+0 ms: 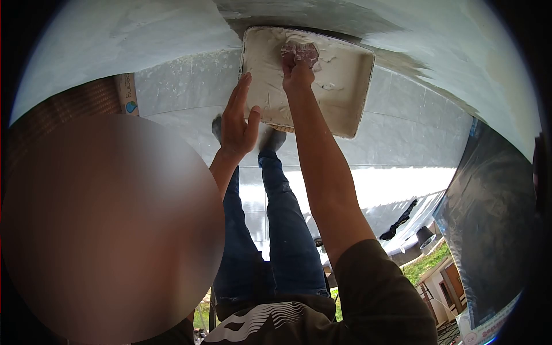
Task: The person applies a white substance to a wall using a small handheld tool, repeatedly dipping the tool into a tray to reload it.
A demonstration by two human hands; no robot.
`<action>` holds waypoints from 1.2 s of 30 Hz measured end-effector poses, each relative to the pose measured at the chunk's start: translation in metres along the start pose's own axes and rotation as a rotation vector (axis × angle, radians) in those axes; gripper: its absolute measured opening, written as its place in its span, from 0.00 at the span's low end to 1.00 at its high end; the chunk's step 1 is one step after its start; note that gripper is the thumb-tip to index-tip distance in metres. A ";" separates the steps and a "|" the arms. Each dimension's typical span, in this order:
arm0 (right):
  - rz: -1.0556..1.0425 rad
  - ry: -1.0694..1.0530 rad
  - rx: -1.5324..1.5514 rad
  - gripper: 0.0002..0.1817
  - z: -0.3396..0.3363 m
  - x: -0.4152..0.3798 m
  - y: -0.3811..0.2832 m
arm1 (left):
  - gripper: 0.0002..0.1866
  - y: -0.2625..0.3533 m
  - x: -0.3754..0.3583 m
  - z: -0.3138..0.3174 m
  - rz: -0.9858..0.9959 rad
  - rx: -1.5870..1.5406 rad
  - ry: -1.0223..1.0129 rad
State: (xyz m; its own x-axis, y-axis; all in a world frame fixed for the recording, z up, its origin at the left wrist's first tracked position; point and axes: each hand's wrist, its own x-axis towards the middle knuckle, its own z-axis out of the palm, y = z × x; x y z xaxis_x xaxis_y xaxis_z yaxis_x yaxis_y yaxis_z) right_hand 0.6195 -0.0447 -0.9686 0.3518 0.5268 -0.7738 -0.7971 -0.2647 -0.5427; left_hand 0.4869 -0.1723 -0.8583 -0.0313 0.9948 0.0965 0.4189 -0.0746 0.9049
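Observation:
A rectangular tray (361, 98) with a smeared rim holds a spread of creamy off-white paste (261, 69). My right hand (298, 75) reaches over the tray, its fingers closed on a flat reddish scraper (307, 53). The scraper's far edge is in the paste and its face is coated with it. At the tray's left side is my left hand (237, 129), fingers stretched along the edge and thumb apart near the lower left corner.
Beyond the tray rises a pale wall (144, 34) with darker grey patches (276, 17). Grey floor tiles (402, 126) lie below. A printed carton (128, 95) stands left, dark plastic sheeting (489, 213) hangs right. A black cloth-like strip (399, 220) and dark bucket (425, 236) are behind me.

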 end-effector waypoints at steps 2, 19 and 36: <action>0.023 -0.046 -0.010 0.08 -0.001 0.002 0.003 | 0.31 -0.002 -0.001 -0.001 -0.002 -0.001 -0.001; 0.177 -0.205 0.103 0.07 -0.004 -0.006 0.006 | 0.32 -0.010 -0.004 -0.019 -0.013 0.060 0.010; -0.188 -0.010 -0.383 0.08 -0.043 -0.048 -0.019 | 0.30 -0.007 -0.003 -0.011 0.009 0.022 0.006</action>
State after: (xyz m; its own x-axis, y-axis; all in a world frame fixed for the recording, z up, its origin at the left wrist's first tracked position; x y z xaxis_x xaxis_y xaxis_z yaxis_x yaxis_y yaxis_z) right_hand 0.6388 -0.0994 -0.9356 0.4672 0.6016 -0.6479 -0.4789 -0.4438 -0.7574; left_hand 0.4743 -0.1758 -0.8600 -0.0326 0.9937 0.1071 0.4392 -0.0820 0.8946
